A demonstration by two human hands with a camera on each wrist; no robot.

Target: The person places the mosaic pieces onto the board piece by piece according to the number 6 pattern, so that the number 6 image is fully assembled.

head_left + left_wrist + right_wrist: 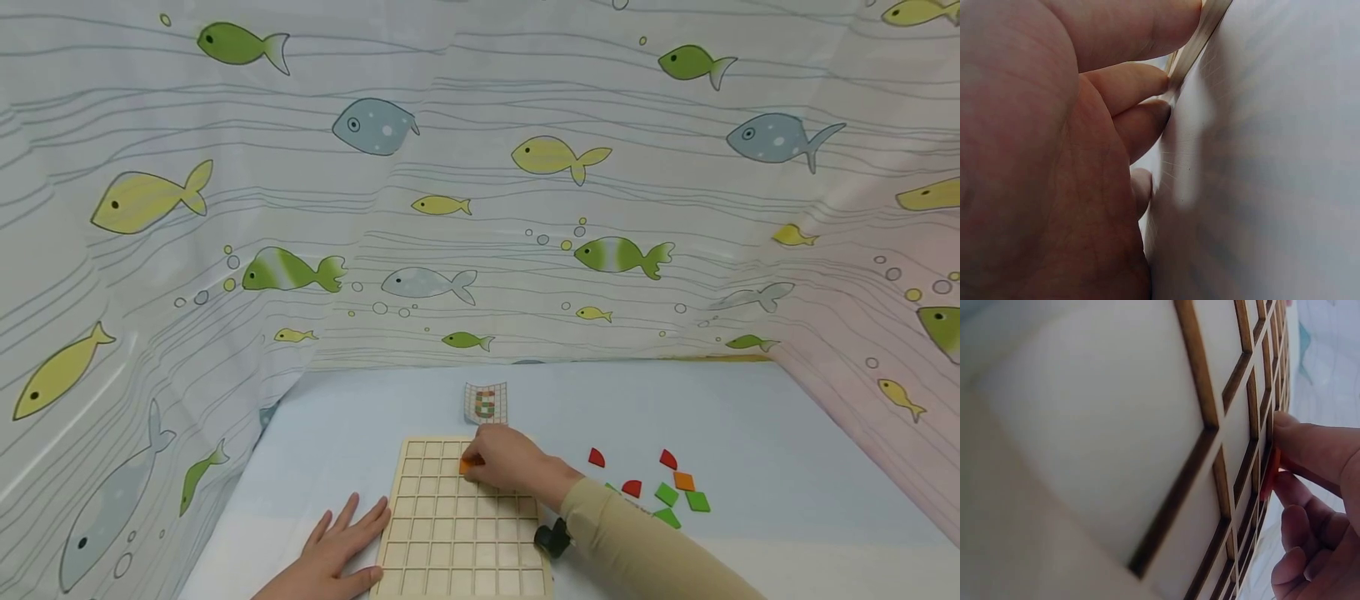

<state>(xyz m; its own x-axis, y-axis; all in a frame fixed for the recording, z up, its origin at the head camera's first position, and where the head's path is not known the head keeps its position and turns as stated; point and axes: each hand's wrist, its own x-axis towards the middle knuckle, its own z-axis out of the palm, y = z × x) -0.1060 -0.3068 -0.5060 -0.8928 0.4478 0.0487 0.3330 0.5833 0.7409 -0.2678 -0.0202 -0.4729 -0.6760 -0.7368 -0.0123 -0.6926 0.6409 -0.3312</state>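
A pale wooden grid board (442, 529) lies flat on the table. Over its upper part, my right hand (506, 458) pinches a small orange tile (465, 467) at one of the cells. In the right wrist view, thumb and index finger of the right hand (1325, 500) hold the tile (1274, 461) right at the grid; part of it looks red there. My left hand (337, 550) rests on the table with fingers spread, thumb and fingertips at the board's left edge. The left wrist view shows that hand's fingers (1138, 87) against the board's side.
Red quarter-round tiles (632, 488), green tiles (698, 501) and an orange square tile (684, 482) lie right of the board, some partly behind the right forearm. A small card with a coloured pattern (485, 403) stands beyond the board. A black object (552, 538) overlaps its right edge.
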